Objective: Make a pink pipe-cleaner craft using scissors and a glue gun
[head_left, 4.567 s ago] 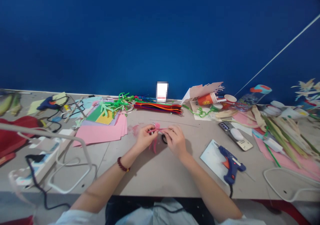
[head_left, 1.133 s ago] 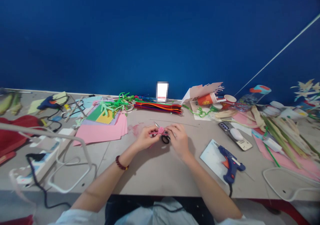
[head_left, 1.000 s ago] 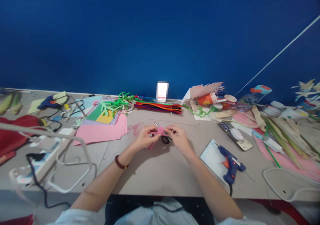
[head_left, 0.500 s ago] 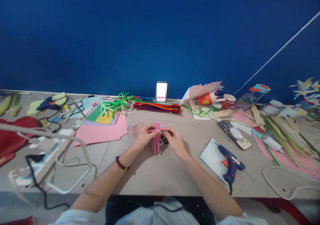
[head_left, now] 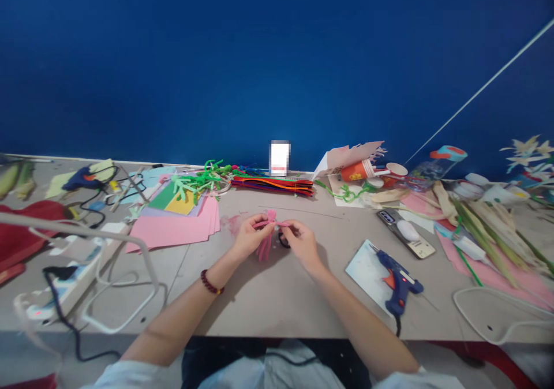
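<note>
Between my hands is a small figure of pink pipe cleaners, with a rounded top, strands out to both sides and several strands hanging below. My left hand is closed, pinching its left side near the middle. With thumb and finger, my right hand pinches the strand on the right. A black ring-shaped item shows by the right fingertips, partly hidden; I cannot tell whether it is touched. Behind the hands lies a bundle of coloured pipe cleaners.
On the right, a blue glue gun rests over a pale card, with a phone beyond. To the left are pink paper sheets, green pipe-cleaner shapes and a power strip with cables. An orange cup lies at the back.
The hanging pink strands have swung left and toward the left hand. Both hands keep their pinch in nearly the same place.
</note>
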Demonstrator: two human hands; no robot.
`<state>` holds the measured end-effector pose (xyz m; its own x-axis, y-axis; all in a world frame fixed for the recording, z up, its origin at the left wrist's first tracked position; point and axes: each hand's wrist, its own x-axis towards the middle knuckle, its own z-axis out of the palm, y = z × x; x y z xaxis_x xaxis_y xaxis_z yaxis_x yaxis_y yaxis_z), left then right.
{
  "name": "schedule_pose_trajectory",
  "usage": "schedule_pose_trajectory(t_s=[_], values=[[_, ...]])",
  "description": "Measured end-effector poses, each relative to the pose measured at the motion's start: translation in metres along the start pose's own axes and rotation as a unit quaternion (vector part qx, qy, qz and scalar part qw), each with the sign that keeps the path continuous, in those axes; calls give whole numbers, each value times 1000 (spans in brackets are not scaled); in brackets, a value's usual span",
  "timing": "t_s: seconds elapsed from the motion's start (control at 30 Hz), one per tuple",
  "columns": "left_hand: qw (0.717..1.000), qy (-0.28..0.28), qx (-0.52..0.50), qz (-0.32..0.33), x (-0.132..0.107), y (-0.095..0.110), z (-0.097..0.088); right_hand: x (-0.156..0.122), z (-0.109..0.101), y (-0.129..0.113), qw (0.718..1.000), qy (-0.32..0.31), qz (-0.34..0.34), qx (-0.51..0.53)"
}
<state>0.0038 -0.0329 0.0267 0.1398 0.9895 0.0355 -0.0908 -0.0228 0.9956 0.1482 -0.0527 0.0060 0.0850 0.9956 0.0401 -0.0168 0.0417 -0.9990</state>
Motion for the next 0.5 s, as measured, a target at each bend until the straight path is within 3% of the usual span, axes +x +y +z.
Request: schedule_pose_trajectory(t_s=[0.3, 0.5], values=[[1000, 2, 14, -1, -1, 4, 1, -1, 1, 0, 1000, 12, 13, 19], [999, 35, 17, 7, 2, -9, 1, -7, 11, -6, 996, -19, 72, 54]])
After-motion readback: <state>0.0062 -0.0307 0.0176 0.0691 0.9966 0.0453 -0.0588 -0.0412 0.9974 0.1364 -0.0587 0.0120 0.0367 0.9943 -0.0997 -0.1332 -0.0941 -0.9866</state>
